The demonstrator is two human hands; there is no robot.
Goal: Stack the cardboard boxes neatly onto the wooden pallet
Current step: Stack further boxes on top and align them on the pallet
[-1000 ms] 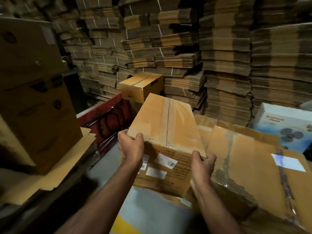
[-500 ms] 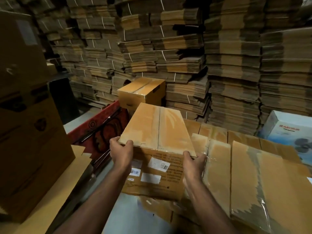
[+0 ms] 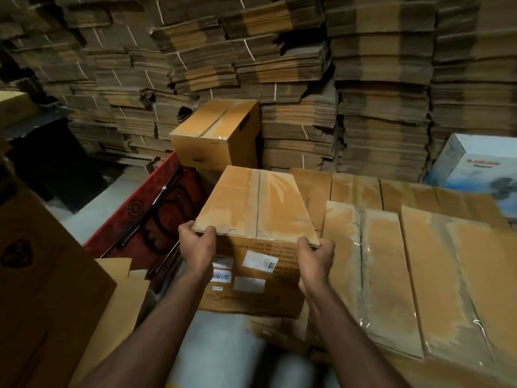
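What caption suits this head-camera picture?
Both hands grip a cardboard box beside a row of boxes.

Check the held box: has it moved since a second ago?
Yes. The held box has dropped toward the row of boxes on its right; both hands, left hand and right hand, grip it.

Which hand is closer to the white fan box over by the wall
Right. The right hand grips the held cardboard box's near right corner, on the side facing the white fan box. The left hand grips the near left corner, farther away.
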